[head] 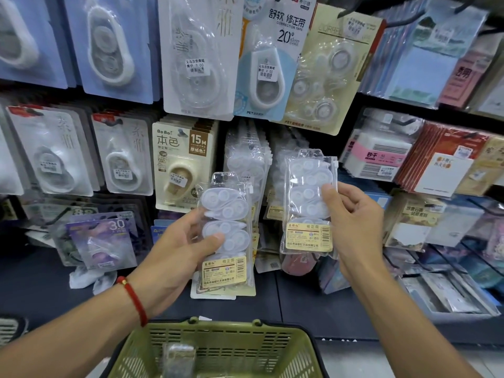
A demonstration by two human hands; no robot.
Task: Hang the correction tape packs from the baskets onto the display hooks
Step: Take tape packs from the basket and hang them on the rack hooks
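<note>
Display wall [191, 148] faced, green basket [218, 347] below. One clear pack [226, 230] is gripped by the left hand [174, 246], another pack [309, 200] pinched by the right hand [351, 222]. Judged light, floppy, slippery; best held near the punched top tab.

Correction tape pack [226, 233] per hand

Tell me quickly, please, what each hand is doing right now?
Left hand: grips a clear correction tape pack.
Right hand: grips a second clear pack, raised toward the display.
</note>
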